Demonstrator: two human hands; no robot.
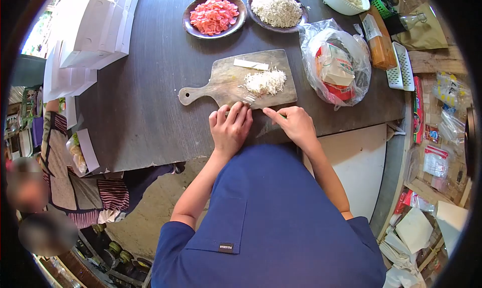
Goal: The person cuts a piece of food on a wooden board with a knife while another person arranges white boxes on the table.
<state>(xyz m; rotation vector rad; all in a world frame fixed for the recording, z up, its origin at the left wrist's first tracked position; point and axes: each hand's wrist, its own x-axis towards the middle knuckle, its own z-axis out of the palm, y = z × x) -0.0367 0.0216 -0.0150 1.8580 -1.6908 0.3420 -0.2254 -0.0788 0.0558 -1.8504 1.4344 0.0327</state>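
A wooden cutting board (223, 80) with a handle lies on the table in front of me. On it sit a pile of thin white shreds (266, 82) and a flat pale strip (251, 64). My left hand (232, 128) is closed at the board's near edge, fingers curled over small pale pieces that are mostly hidden. To its right, my right hand (295, 125) is wrapped round what looks like a knife with a green handle (284, 117). Its forefinger reaches toward the board's edge; the blade hardly shows.
Beyond the board stand a bowl of pinkish-red slices (215, 16) and a bowl of white shreds (277, 9). A filled plastic bag (335, 62), a white basket (400, 67) and a white bowl (341, 4) are at right. White boxes (95, 32) and another person (80, 182) are at left.
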